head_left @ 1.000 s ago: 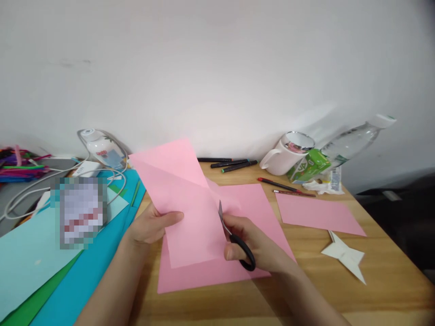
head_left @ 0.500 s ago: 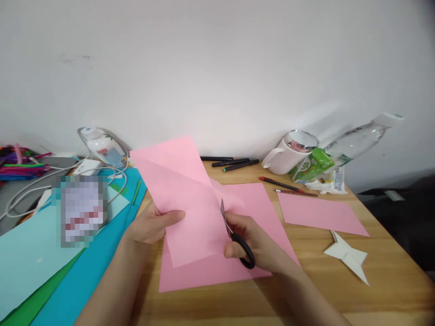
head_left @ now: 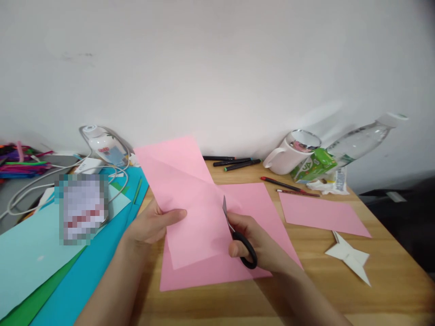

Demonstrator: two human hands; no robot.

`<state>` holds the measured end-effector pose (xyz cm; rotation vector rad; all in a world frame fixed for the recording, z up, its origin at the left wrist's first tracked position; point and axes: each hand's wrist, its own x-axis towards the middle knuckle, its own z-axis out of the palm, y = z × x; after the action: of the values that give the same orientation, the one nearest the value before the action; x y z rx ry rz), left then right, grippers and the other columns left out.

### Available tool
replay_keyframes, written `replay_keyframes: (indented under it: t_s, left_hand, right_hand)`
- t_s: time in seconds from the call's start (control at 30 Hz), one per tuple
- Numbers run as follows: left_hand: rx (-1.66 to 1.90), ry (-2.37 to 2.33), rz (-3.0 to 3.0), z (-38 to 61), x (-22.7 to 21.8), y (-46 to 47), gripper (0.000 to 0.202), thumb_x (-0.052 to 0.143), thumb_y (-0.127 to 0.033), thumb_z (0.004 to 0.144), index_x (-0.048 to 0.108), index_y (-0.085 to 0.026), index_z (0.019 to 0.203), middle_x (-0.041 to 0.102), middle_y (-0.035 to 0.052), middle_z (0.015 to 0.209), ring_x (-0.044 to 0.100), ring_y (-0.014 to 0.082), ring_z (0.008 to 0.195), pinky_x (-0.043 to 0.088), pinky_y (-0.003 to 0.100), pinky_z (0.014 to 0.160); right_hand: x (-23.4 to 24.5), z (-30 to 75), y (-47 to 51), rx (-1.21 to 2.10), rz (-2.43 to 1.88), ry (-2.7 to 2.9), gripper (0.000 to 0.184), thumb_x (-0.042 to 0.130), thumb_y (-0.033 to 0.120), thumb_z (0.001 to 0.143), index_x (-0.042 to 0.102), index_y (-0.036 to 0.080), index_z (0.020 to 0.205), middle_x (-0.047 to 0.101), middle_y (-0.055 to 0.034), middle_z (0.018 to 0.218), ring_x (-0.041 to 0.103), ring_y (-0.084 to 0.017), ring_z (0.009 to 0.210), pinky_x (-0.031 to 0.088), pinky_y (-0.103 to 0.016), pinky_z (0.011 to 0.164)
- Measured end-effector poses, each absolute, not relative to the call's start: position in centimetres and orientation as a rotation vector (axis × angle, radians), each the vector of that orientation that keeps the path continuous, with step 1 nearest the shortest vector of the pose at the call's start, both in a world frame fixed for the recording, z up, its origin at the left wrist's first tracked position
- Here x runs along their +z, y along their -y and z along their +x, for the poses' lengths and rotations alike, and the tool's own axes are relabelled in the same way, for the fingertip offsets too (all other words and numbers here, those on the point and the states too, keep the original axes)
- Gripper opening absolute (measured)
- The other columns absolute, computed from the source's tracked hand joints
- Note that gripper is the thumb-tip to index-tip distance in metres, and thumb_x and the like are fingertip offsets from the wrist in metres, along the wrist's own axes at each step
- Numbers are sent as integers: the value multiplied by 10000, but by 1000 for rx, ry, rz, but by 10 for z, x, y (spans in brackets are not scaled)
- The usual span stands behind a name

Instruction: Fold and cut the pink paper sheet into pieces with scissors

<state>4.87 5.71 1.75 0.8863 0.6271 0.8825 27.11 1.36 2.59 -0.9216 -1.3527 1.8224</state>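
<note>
My left hand (head_left: 158,222) pinches a pink sheet of paper (head_left: 190,203) at its left edge, thumb on top and fingers behind. The sheet is raised and tilted, with a faint diagonal crease across it. My right hand (head_left: 249,237) grips black-handled scissors (head_left: 247,251), thumb in one loop. Their blades point away from me at the sheet's right edge; part of the lower blade is hidden, so I cannot tell how far they are apart. Below lies a larger pink sheet (head_left: 261,203) on the wooden table (head_left: 210,308).
To the right lie a pink strip (head_left: 322,215) and a folded white paper star (head_left: 350,257). Markers (head_left: 238,163), a mug (head_left: 288,156), a green box (head_left: 314,164) and a clear bottle (head_left: 360,140) stand along the back. Blue paper (head_left: 84,276) and a white cable (head_left: 20,192) lie left.
The scissors and my right hand have shifted very slightly right against the raised sheet. The whole view has moved a little; my left hand keeps the same hold.
</note>
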Motion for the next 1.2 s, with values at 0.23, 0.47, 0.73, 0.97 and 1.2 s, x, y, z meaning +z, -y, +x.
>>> replay_keyframes:
  t_s: [0.23, 0.47, 0.73, 0.97, 1.2]
  left_hand:
    - [874, -622, 866, 48, 19, -56, 250, 668, -83, 724, 699, -205, 941, 746, 17, 861, 695, 177, 761, 573, 228, 666]
    - [900, -649, 900, 49, 20, -56, 240, 680, -93, 714, 700, -193, 931, 744, 28, 844, 692, 189, 743, 577, 246, 659]
    - [930, -658, 955, 51, 25, -52, 246, 692, -107, 706, 681, -189, 938, 735, 16, 814, 689, 178, 719, 568, 241, 639]
    - [912, -671, 941, 51, 29, -52, 240, 699, -125, 702, 671, -175, 935, 728, 25, 790, 687, 180, 705, 568, 256, 636]
    - [927, -704, 904, 52, 29, -52, 260, 715, -108, 677, 665, -173, 924, 728, 18, 771, 682, 167, 675, 570, 247, 623]
  right_hand:
    - [27, 270, -13, 1821, -916, 1353, 536, 683, 630, 593, 582, 145, 798, 422, 23, 666, 364, -126, 622, 279, -242, 534]
    - [26, 270, -12, 1815, -904, 1365, 514, 672, 628, 612, 564, 150, 766, 409, 22, 687, 353, -128, 633, 281, -250, 563]
    - [22, 273, -11, 1834, -853, 1379, 603, 633, 667, 620, 606, 126, 885, 412, 23, 677, 374, -127, 617, 344, -252, 585]
    - [21, 271, -12, 1843, -796, 1358, 562, 631, 646, 644, 606, 130, 865, 479, 6, 698, 439, -140, 643, 374, -254, 587]
    - [21, 270, -13, 1823, -787, 1363, 530, 634, 627, 659, 610, 129, 838, 507, 2, 700, 478, -141, 650, 438, -260, 589]
